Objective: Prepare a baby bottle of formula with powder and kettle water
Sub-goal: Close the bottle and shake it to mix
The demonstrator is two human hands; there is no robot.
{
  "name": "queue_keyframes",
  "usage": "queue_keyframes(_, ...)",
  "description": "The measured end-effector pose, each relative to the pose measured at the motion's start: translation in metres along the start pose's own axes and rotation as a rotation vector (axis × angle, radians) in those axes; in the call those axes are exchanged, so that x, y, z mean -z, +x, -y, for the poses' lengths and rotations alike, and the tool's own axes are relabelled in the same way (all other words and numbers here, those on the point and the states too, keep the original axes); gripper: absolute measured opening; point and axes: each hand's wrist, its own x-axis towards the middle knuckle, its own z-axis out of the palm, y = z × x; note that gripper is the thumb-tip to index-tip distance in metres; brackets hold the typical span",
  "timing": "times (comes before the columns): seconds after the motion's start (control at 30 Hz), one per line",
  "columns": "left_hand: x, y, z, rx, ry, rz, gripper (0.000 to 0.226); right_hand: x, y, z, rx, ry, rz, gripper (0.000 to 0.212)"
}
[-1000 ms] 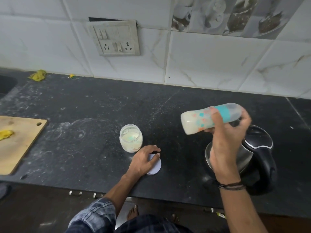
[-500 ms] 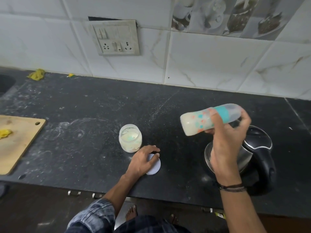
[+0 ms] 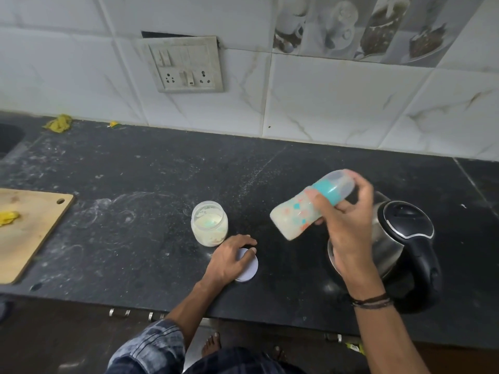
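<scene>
Right of centre, over the kettle (image 3: 402,225), the right hand (image 3: 348,222) clamped round the milky baby bottle (image 3: 294,217) has tipped its base down, surely mid-shake to mix, while the left hand (image 3: 229,257) lies slack on the lid (image 3: 249,269).

left hand (image 3: 232,259): palm down, fingers relaxed, resting on lid (image 3: 250,267) | right hand (image 3: 348,228): raised, fingers curled round bottle (image 3: 294,217), forearm bare, bands (image 3: 371,302) at wrist

Blue plaid sleeve (image 3: 151,346) on left arm, dark thread bands (image 3: 371,302) round right wrist, bare feet (image 3: 212,344)
</scene>
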Motion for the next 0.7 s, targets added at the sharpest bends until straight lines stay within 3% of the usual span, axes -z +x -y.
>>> queue_keyframes(0.1, 0.000, 0.001, -0.002, 0.008, 0.004, -0.007, 0.030, 0.003, 0.005, 0.008, 0.068, 0.095, -0.163, 0.061)
queue_keyframes(0.23, 0.001, 0.000, 0.000, -0.003, -0.001, 0.005, 0.033, 0.003, 0.001, 0.000, -0.006, -0.101, 0.103, 0.060)
queue_keyframes(0.4, 0.000, 0.001, -0.002, 0.017, 0.004, 0.000, 0.032, 0.003, 0.005, 0.003, 0.060, 0.084, -0.159, 0.060)
queue_keyframes(0.53, 0.001, 0.000, 0.001, 0.008, 0.005, 0.012, 0.036, -0.001, 0.001, -0.010, -0.030, -0.054, 0.053, 0.057)
queue_keyframes(0.63, 0.001, 0.001, -0.002, 0.012, 0.005, 0.014, 0.035, -0.002, 0.005, -0.002, 0.039, 0.060, -0.100, 0.058)
queue_keyframes(0.7, 0.000, 0.001, -0.002, 0.021, 0.003, 0.009, 0.033, -0.003, 0.008, 0.000, 0.068, 0.063, -0.094, 0.057)
